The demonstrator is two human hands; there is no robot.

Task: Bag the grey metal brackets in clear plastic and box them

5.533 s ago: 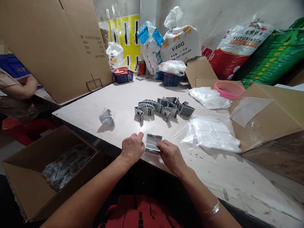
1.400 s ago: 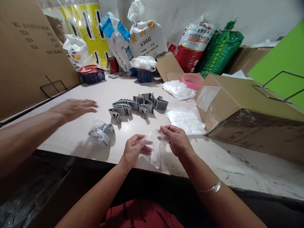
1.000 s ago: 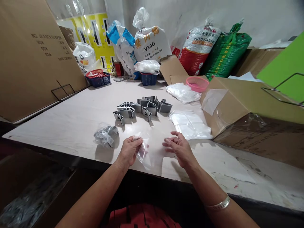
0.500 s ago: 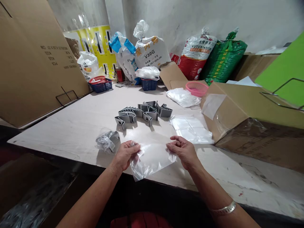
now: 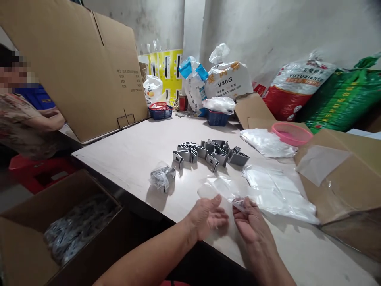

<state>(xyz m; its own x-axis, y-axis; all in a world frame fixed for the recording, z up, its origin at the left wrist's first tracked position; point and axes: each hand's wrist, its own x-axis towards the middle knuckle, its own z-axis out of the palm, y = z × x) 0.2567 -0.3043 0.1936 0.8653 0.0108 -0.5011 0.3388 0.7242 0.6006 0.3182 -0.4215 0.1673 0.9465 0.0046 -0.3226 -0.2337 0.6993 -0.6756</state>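
Note:
Both my hands hold a clear plastic bag (image 5: pixel 218 188) at the table's near edge. My left hand (image 5: pixel 206 216) has its fingers curled on the bag's left side. My right hand (image 5: pixel 248 222) pinches the bag's right corner. Beyond the bag lies a cluster of grey bent metal clips (image 5: pixel 210 153). A filled small bag of clips (image 5: pixel 162 177) lies to the left of my hands.
A stack of clear bags (image 5: pixel 278 192) lies to the right, beside a cardboard box (image 5: pixel 351 182). An open carton holding packed bags (image 5: pixel 74 228) stands at the lower left. Another person (image 5: pixel 26 119) sits at the far left. Sacks, baskets and a pink bowl (image 5: pixel 293 134) line the back.
The view has swung left. My hands have drawn close together on the bag, which was stretched wide between them half a second ago. The other person has come into view.

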